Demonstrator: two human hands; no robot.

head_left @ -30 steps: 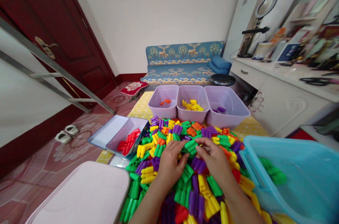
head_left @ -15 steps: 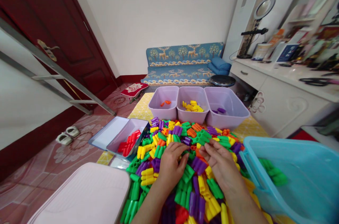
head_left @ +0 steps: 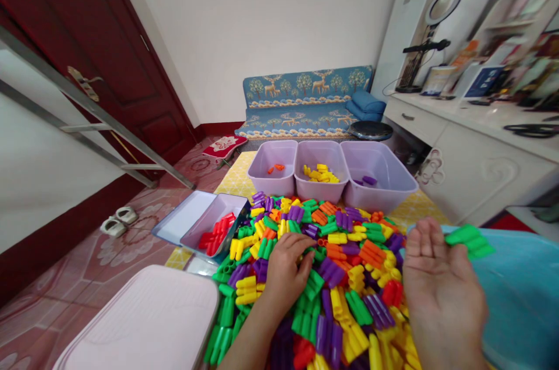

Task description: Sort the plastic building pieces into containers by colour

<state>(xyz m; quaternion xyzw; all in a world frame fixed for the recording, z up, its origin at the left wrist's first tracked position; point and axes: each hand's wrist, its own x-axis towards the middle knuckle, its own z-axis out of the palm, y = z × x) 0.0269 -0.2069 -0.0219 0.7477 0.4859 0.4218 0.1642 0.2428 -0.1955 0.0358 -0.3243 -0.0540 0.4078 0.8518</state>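
My left hand (head_left: pixel 286 268) rests on a large pile of plastic tube-shaped building blocks (head_left: pixel 340 335). Its fingers are curled over the pieces, and what lies under the fingertips is hidden. At the right, my right hand (head_left: pixel 443 294) is turned palm up by the near rim of a light-blue bin (head_left: pixel 515 259). A green tube block (head_left: pixel 470 241) sits at its thumb and forefinger, above the bin; the other fingers are stretched out. Green, yellow, purple, orange and red blocks make up the pile.
Behind the pile stand three lilac bins: one with orange pieces (head_left: pixel 276 168), one with yellow pieces (head_left: pixel 322 173), one with purple pieces (head_left: pixel 369 180). Left, an open box (head_left: pixel 187 221) holds red pieces (head_left: pixel 217 234). A pale pink lid (head_left: pixel 144 317) lies front left.
My right hand has moved right from the pile to the light-blue bin with the green tube block, turning palm up. The left hand stays in place on the pile.
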